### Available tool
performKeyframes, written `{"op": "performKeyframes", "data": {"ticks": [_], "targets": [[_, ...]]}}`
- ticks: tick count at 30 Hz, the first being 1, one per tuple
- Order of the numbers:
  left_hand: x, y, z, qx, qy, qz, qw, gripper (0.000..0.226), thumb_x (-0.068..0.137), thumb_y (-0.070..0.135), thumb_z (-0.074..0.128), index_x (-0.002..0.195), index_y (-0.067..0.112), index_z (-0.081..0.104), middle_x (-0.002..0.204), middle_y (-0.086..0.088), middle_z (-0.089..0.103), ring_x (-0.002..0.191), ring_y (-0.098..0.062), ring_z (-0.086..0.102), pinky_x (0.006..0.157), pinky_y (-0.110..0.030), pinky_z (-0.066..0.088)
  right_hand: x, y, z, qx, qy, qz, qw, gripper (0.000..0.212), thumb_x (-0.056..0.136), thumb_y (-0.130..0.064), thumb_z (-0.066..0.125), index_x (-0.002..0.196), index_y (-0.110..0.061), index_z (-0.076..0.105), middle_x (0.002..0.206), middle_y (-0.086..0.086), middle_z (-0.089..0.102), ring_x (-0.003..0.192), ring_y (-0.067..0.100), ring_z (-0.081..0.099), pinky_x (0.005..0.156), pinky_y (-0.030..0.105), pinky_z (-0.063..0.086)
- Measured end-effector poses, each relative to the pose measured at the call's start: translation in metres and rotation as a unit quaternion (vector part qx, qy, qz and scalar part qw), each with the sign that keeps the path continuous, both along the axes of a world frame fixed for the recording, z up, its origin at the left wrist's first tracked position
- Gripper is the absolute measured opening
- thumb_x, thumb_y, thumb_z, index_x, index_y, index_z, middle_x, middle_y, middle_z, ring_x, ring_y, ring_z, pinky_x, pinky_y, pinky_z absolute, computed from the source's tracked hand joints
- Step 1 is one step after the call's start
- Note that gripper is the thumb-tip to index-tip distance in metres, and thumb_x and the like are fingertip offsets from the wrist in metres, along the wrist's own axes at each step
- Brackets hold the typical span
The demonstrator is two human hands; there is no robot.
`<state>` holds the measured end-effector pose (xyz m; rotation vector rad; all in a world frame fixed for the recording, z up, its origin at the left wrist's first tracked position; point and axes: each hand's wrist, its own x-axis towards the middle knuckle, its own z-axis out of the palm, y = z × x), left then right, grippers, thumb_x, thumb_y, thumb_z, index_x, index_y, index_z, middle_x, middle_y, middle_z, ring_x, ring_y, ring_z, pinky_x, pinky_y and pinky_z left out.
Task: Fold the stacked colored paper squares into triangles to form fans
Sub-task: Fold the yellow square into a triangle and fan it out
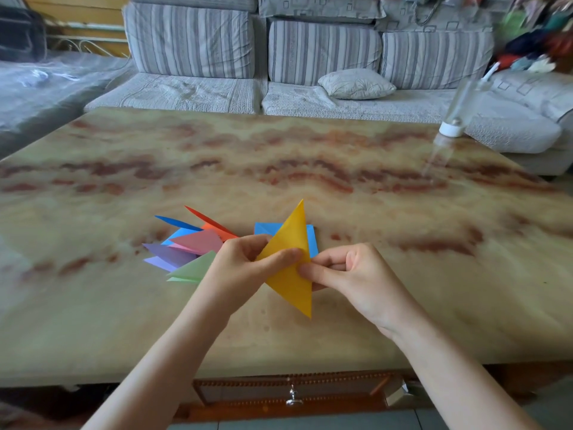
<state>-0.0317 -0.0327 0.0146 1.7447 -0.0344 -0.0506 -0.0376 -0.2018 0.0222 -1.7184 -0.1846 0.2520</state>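
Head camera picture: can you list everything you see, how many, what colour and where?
table: one, marbled beige and red, centre
yellow paper triangle: one, yellow, held over table
folded paper triangles: five, blue, orange, pink, purple, green, on table left of the yellow one
paper squares: stack, blue on top, behind the held triangle
bottle: one, clear, white cap, table's far right
sofa: one, grey striped, behind table
left hand: one, pinching yellow paper triangle
right hand: one, pinching it too

Marble-pattern table (279,156) in front of me. Clear bottle (465,97) with white cap (451,129) at its far right edge, blurred. Grey striped sofa (192,41) behind the table, small pillow (356,83) on its seat. Clothes pile (533,41) top right. Drawer knob (294,398) under the table's near edge.
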Motion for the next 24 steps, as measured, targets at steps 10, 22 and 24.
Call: {"op": "performKeyframes", "data": {"ticks": [10,22,24], "targets": [[-0.0041,-0.0070,-0.0018,-0.040,-0.037,0.059,0.997,0.021,0.076,0.022,0.075,0.077,0.002,0.070,0.072,-0.017,0.067,0.064,-0.011,0.057,0.060,-0.018,0.042,0.0010,0.0035,0.0028,0.011,0.033,0.017,0.999,0.017,0.084,-0.017,0.069,0.089,-0.002,0.075,0.084,0.009,0.076,0.079,0.017,0.072,0.070,0.016,0.051],[-0.0017,-0.0037,0.0040,-0.079,-0.051,0.112,0.989,0.026,0.077,0.024,0.073,0.080,-0.001,0.069,0.056,0.005,0.063,0.049,-0.002,0.050,0.045,-0.010,0.036,0.0008,-0.0012,0.0045,0.004,0.022,0.054,0.998,0.016,0.085,-0.015,0.067,0.088,-0.001,0.075,0.082,0.014,0.075,0.082,0.024,0.072,0.077,0.023,0.054],[-0.0009,-0.0015,0.0045,-0.092,-0.045,0.121,0.987,0.026,0.077,0.025,0.073,0.082,-0.001,0.070,0.064,-0.002,0.066,0.055,-0.007,0.054,0.048,-0.012,0.039,0.0005,-0.0030,0.0051,-0.001,0.025,0.061,0.998,0.016,0.084,-0.014,0.067,0.088,0.000,0.075,0.083,0.012,0.075,0.081,0.022,0.073,0.074,0.021,0.053]]}}
